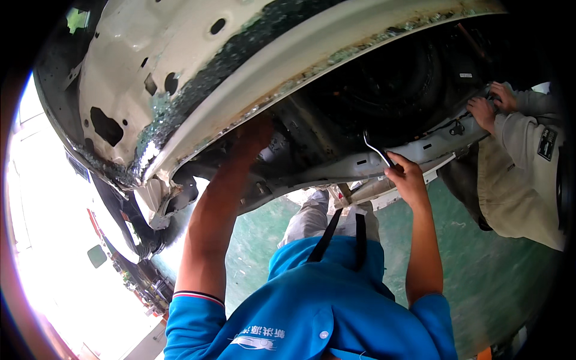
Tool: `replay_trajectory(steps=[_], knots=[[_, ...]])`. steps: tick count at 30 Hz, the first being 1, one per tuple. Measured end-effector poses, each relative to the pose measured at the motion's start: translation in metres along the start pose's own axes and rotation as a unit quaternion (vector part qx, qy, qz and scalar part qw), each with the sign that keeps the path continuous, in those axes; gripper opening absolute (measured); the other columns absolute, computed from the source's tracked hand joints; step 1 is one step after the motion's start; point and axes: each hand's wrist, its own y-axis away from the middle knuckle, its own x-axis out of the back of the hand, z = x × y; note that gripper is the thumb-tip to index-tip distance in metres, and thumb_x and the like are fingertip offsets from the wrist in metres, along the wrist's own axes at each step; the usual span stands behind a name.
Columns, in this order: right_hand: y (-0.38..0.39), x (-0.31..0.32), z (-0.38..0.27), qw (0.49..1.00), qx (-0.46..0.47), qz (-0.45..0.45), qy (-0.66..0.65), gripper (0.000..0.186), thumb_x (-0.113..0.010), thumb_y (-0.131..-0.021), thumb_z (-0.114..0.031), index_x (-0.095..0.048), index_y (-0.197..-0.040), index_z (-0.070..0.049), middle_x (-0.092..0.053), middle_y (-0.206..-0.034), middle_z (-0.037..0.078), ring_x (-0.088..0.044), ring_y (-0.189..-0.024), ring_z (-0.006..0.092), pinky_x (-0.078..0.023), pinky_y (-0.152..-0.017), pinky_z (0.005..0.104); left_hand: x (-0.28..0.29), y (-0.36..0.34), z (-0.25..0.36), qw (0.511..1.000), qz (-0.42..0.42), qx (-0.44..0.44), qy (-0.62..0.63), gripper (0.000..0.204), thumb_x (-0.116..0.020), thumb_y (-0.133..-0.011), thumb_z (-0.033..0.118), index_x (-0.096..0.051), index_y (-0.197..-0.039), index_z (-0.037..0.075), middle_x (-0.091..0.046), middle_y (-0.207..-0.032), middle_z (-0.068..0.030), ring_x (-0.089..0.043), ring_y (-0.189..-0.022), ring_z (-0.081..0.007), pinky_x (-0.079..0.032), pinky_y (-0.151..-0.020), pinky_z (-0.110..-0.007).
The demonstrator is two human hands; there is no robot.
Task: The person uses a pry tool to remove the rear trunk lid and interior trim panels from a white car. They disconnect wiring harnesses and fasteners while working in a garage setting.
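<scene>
My right hand [408,179] is closed round the dark grip of a slim, curved silver hand tool [377,147]. Its bent tip points into the open rear of a car, just above the pale rear sill [336,172]. At the far left of the opening, my left hand [258,131] reaches into shadow beneath the raised tailgate [198,66]. Its fingers are too dark to make out, and so is anything they touch. Between the hands lies the dark boot floor [300,129], with a round well [384,90] farther in.
Crumbled glass [161,123] clings along the tailgate's edge, low over my left arm. At the right, another person's hands [489,109] rest at the sill, close to my right side. Green floor [456,270] shows below, and a dark car part [129,222] stands at the left.
</scene>
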Motion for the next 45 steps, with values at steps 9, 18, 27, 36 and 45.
replay_trajectory(steps=[9, 18, 27, 36, 45], knots=[[0.008, -0.015, -0.002, 0.997, 0.016, -0.067, 0.028, 0.043, -0.068, -0.089, -0.01, -0.062, -0.132, -0.004, -0.061, -0.079, 0.005, -0.055, -0.069, 0.0139, -0.048, -0.067, 0.031, -0.001, 0.005, 0.061, 0.999, 0.003, 0.037, 0.0, 0.019, -0.062, -0.087, 0.024, -0.079, -0.092, 0.016, -0.076, -0.099, -0.009, -0.073, -0.097, -0.0277, -0.058, -0.078, -0.047], [0.008, -0.022, 0.015, 0.999, 0.027, -0.027, -0.013, 0.045, -0.067, -0.091, -0.01, -0.059, -0.135, -0.003, -0.066, -0.085, 0.007, -0.058, -0.073, 0.0106, -0.048, -0.067, 0.0289, 0.021, -0.023, 0.108, 0.994, -0.064, 0.024, 0.081, 0.024, -0.061, -0.09, 0.023, -0.078, -0.104, 0.013, -0.075, -0.107, -0.012, -0.073, -0.097, -0.0313, -0.059, -0.075, -0.048], [0.001, -0.012, 0.018, 0.997, 0.072, -0.017, 0.018, 0.048, -0.068, -0.088, -0.007, -0.058, -0.136, -0.008, -0.07, -0.106, 0.013, -0.068, -0.087, 0.0226, -0.053, -0.078, 0.0341, -0.042, -0.018, 0.073, 0.972, 0.044, -0.191, -0.132, 0.027, -0.06, -0.091, 0.021, -0.072, -0.112, 0.009, -0.069, -0.117, -0.0156, -0.067, -0.108, -0.0324, -0.051, -0.093, -0.054], [-0.037, -0.002, 0.035, 0.964, 0.156, 0.066, 0.205, 0.041, -0.066, -0.094, -0.018, -0.058, -0.133, -0.009, -0.07, -0.112, 0.013, -0.071, -0.088, 0.0255, -0.058, -0.081, 0.0379, -0.114, -0.006, 0.089, 0.942, -0.037, -0.286, -0.171, 0.03, -0.051, -0.094, 0.023, -0.073, -0.111, 0.01, -0.071, -0.111, -0.0182, -0.068, -0.105, -0.0358, -0.053, -0.086, -0.053], [-0.085, 0.034, 0.037, 0.922, 0.211, 0.068, 0.316, 0.044, -0.063, -0.097, -0.016, -0.054, -0.14, -0.014, -0.068, -0.119, 0.009, -0.069, -0.099, 0.0212, -0.058, -0.084, 0.0354, -0.137, -0.018, 0.064, 0.907, -0.211, -0.341, -0.125, 0.025, -0.053, -0.092, 0.018, -0.072, -0.101, 0.005, -0.073, -0.096, -0.0193, -0.071, -0.089, -0.0355, -0.056, -0.074, -0.051]])
